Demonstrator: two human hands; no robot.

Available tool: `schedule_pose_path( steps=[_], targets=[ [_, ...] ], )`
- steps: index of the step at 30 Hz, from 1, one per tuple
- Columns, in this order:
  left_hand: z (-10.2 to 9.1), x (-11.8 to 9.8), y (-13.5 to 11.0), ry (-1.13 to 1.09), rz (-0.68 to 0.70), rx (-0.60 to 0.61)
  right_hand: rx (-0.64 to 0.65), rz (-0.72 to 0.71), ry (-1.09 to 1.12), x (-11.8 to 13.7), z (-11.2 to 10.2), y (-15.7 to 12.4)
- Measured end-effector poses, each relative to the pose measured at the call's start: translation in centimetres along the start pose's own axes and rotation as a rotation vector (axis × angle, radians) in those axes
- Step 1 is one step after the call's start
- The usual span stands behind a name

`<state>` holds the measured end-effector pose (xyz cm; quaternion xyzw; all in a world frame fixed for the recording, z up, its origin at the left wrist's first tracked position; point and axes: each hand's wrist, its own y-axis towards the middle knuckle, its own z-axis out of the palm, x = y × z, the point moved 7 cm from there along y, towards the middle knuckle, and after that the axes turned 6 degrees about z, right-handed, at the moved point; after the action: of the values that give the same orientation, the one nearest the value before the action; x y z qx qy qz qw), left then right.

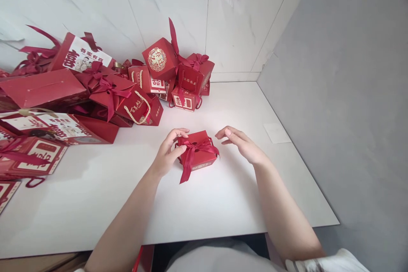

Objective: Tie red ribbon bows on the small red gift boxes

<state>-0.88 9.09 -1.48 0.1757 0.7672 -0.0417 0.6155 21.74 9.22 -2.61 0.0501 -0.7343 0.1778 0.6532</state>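
Note:
A small red gift box (199,153) tied with a red ribbon bow sits on the white table (223,204), near its middle. My left hand (169,153) grips the box's left side, thumb and fingers curled around its corner. Just right of the box hovers my right hand (242,142), fingers stretched out and slightly apart, holding nothing and not touching the box. The ribbon's tail hangs down over the box's front.
A pile of red gift boxes and bags (105,89) with ribbons and rope handles fills the left and back of the table. A grey wall (344,93) borders the right side. A small white paper (276,132) lies at the right.

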Motion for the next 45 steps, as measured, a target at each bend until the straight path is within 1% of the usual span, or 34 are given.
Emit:
schedule_pose_path(
  steps=[2,4,6,8,10,12,15,17,20,23,25,29,34,37,40,42,45],
  targets=[
    [-0.6,-0.2,-0.1,0.088,-0.01,-0.02,-0.059,-0.011,-0.006,0.1,0.3,0.1],
    [-0.9,-0.5,-0.1,0.171,0.001,-0.039,-0.063,-0.023,-0.003,0.3,1.1,0.1],
    [-0.8,-0.6,-0.1,0.2,0.01,-0.044,-0.037,-0.051,0.025,0.8,2.0,-0.1],
    [-0.6,-0.5,0.0,0.195,0.012,-0.054,0.016,-0.076,0.066,1.2,2.9,-0.2],
    [-0.5,-0.5,0.0,0.172,0.014,-0.078,0.05,-0.072,0.108,1.2,3.4,-0.3],
    [-0.3,-0.5,-0.1,0.162,0.024,-0.097,0.03,-0.045,0.139,0.9,3.4,-0.2],
    [0.0,-0.7,-0.1,0.171,0.032,-0.091,-0.013,0.002,0.154,0.3,3.1,0.0],
    [0.1,-0.8,-0.1,0.163,0.033,-0.092,0.017,0.014,0.156,0.2,3.2,0.1],
    [0.1,-1.0,-0.2,0.146,0.056,-0.123,0.073,-0.022,0.169,0.6,3.4,-0.1],
    [0.1,-1.1,-0.1,0.128,0.099,-0.152,0.104,-0.085,0.122,1.0,3.7,-0.3],
    [0.2,-1.2,-0.1,0.121,0.123,-0.16,0.091,-0.099,0.093,0.9,3.8,-0.2],
    [0.3,-1.2,-0.1,0.129,0.144,-0.166,0.027,-0.092,0.089,0.6,3.8,0.0],
    [0.2,-1.3,-0.1,0.139,0.159,-0.183,0.09,-0.117,0.079,0.9,4.3,-0.2],
    [0.2,-1.3,-0.2,0.116,0.149,-0.168,0.11,-0.165,0.09,1.6,4.3,-0.6],
    [0.6,-1.3,-0.2,0.057,0.122,-0.099,0.116,-0.222,0.094,2.3,4.2,-0.9],
    [0.9,-1.2,-0.2,0.028,0.111,-0.067,0.119,-0.217,0.074,2.3,4.2,-0.9],
    [0.7,-1.2,-0.2,0.032,0.11,-0.057,0.117,-0.194,0.049,2.0,4.2,-0.7]
  ],
)
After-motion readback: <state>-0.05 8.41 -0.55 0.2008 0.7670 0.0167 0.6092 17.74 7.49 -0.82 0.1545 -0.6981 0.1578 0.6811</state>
